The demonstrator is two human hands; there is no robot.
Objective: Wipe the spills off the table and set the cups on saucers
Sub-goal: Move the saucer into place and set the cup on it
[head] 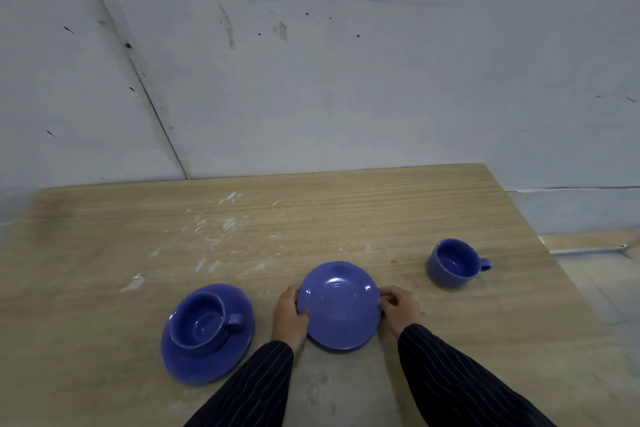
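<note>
A bare blue saucer (337,305) sits near the table's front, gripped on both sides: my left hand (289,317) holds its left rim and my right hand (398,308) pinches its right rim. To the left, a blue cup (199,322) stands upright on a second blue saucer (204,362), handle pointing right. Another blue cup (450,262) stands alone on the wood at the right, handle to the right. White smears and flecks of spill (221,230) spread over the tabletop behind the saucers.
The wooden table (346,204) ends at a grey-white wall at the back. Its right edge runs diagonally down past the lone cup, with floor beyond it. No cloth is in view.
</note>
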